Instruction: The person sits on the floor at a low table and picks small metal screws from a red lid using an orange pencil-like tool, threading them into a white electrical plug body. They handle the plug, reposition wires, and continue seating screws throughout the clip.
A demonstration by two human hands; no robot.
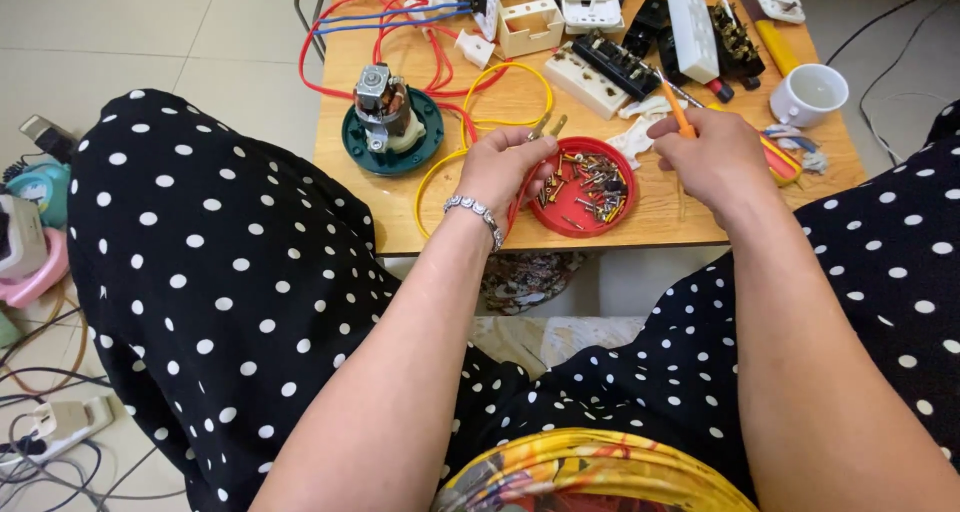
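Left hand [505,167]: fingers closed around a plug end with two brass prongs [548,126] that stick up and away; a yellow wire [500,72] loops away from it across the surface toward the far side.
Right hand [712,152]: fingers pinched shut on a thin orange-handled screwdriver [678,112], its shaft angled up toward the far left.
Red dish [583,187]: sits on the near part of the wooden surface [520,102], between the two hands, touching the left hand's knuckles; it holds a heap of small screws and brass bits.
Step in hand: judged from the grip, the person is working on the pronged plug piece, holding it steady over the left edge of the dish while the screwdriver waits just to the right.
Next move calls for: it seems the screwdriver tip must be brought left to meet a small screw on the plug, or a screw picked from the dish; either needs a fine, steady aim, and the plug must be kept from turning.
Motor on green base [392,122]: stands to the far left of the hands, apart from them, with red wires [340,42] curling behind it.
Socket parts [620,62]: white and black pieces lie along the far edge.
White cup [812,94]: far right, well apart from the right hand.
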